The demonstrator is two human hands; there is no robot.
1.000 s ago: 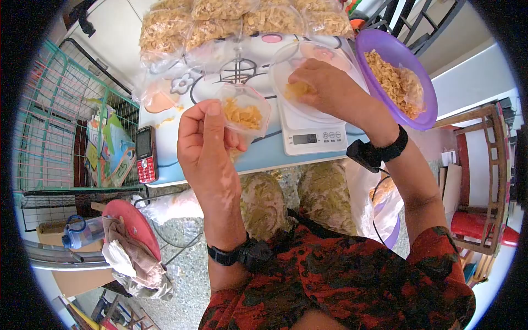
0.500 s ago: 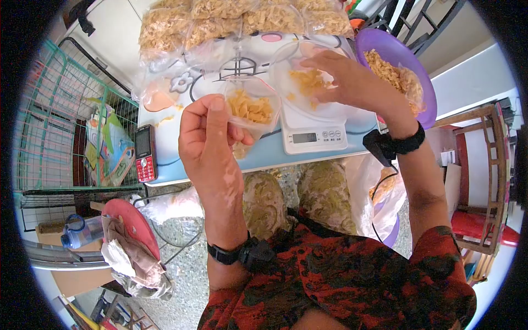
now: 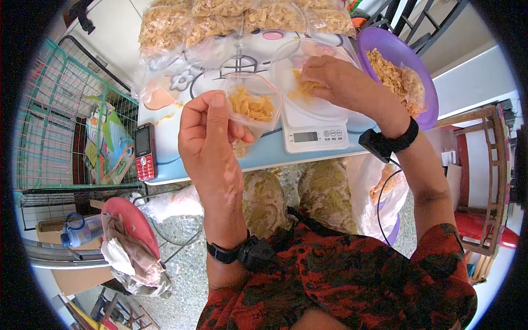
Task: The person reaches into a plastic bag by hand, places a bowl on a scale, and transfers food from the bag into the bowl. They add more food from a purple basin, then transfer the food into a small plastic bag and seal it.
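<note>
My left hand [image 3: 212, 129] pinches the edge of a clear plastic bag [image 3: 264, 122], its mouth spread and tilted toward me. Inside the bag lie yellowish dried flakes [image 3: 250, 105]. Over at the scale, my right hand [image 3: 330, 81] has its fingers closed on more of these flakes [image 3: 301, 91], in a clear shallow bowl [image 3: 280, 58]. That bowl rests on a white digital scale [image 3: 316, 138], whose display is too small to read. My right fingertips are partly hidden behind the hand.
Several filled bags of flakes [image 3: 217, 30] line the table's far side. A purple basin [image 3: 432, 82] with more flakes stands at the right. A red phone [image 3: 144, 151] lies at the table's left edge, beside a green wire cage [image 3: 55, 121]. A red stool [image 3: 129, 217] holds cloths.
My right hand has lowered into the bowl and its spread fingers have closed on the flakes. The left hand and its bag have barely moved.
</note>
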